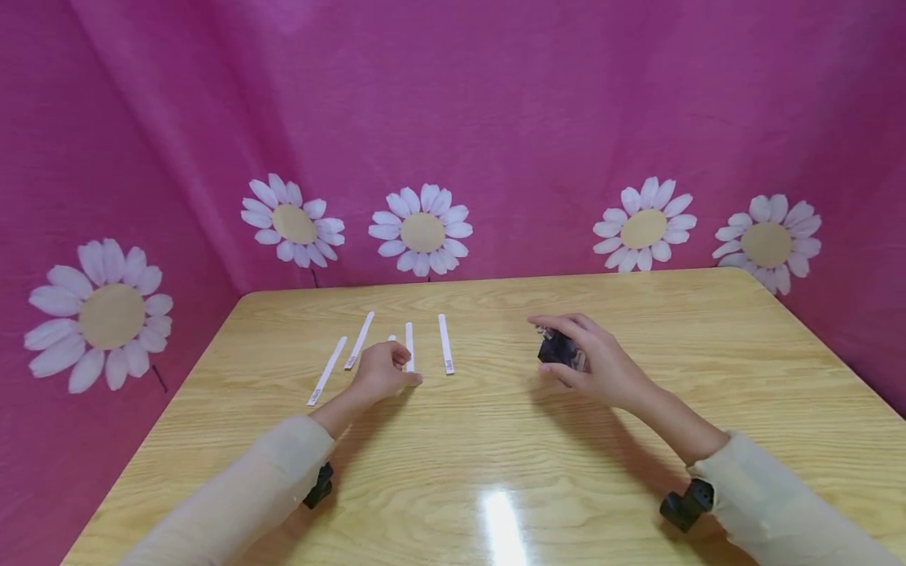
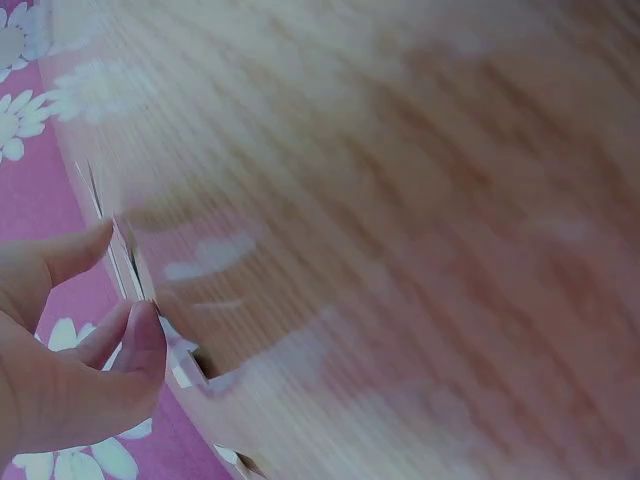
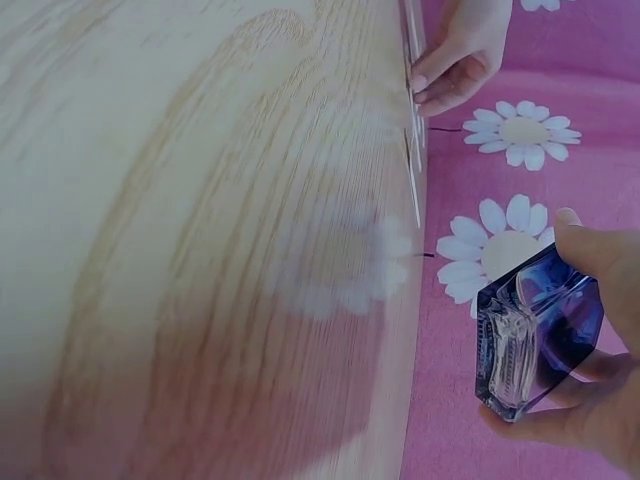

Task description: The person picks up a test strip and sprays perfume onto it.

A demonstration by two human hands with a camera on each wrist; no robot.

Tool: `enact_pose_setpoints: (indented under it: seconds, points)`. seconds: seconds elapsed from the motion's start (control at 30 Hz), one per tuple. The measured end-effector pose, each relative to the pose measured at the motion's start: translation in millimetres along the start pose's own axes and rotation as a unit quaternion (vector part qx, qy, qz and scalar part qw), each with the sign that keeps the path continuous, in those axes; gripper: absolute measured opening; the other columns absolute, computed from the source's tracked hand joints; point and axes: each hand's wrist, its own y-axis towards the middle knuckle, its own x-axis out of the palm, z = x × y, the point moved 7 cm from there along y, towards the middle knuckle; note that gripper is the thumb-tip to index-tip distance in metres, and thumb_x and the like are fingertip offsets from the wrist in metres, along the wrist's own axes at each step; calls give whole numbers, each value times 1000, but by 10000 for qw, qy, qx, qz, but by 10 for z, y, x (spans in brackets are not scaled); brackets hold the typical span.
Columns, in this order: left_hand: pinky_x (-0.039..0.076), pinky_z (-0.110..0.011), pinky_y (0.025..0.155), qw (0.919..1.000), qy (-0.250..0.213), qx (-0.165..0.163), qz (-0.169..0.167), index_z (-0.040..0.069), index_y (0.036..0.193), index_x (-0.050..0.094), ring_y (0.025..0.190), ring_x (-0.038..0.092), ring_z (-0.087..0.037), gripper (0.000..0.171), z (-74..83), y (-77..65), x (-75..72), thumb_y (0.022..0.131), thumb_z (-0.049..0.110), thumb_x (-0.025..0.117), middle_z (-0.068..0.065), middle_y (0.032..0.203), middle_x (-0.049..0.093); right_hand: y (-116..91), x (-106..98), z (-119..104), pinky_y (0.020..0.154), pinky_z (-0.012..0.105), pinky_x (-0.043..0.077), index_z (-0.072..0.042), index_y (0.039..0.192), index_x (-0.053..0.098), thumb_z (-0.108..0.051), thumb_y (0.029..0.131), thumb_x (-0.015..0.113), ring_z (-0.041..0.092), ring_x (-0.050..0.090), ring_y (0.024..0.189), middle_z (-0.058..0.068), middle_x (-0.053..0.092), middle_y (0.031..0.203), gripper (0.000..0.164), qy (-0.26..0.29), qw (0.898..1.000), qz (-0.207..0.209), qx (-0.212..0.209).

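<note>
Several narrow white paper strips lie on the table, among them a strip at the right end (image 1: pixel 445 343) and one at the left end (image 1: pixel 328 369) with small dark print at their near ends. Over the middle strips is my left hand (image 1: pixel 382 371); its thumb and bent fingers stand apart around the near end of a strip (image 1: pixel 409 343), and it partly hides another. To the right, my right hand (image 1: pixel 598 362) holds a dark blue faceted glass perfume bottle (image 3: pixel 545 325) between thumb and fingers, above the table and tilted. The clear thick glass of the bottle shows in the right wrist view.
The wood-grain table (image 1: pixel 460 448) has a glossy, reflective top. A pink curtain (image 1: pixel 495 118) printed with white daisies hangs behind and along its sides. Black wrist cameras sit at both sleeves, the right camera (image 1: pixel 686 505) low over the table.
</note>
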Motion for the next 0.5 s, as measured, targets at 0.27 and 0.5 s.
enact_pose_setpoints:
  seconds: [0.27,0.5]
  points:
    - [56,-31,79,9997,-255,35,-20,-6,96,65,84,63,-23,31,-12,0,-42,66,-7,74,-17,91,68,-22,-20,0,73,37,53,-17,134,54,-12,75,81,19,57,100,10,61,117,65,-34,10000,-33,36]
    - [57,-29,79,9981,-537,58,-295,-7,100,66,87,66,-26,33,-68,6,-52,68,-12,72,-19,95,69,-41,-12,6,72,37,52,-18,135,54,-13,75,81,17,57,98,8,62,115,66,-31,10000,-45,15]
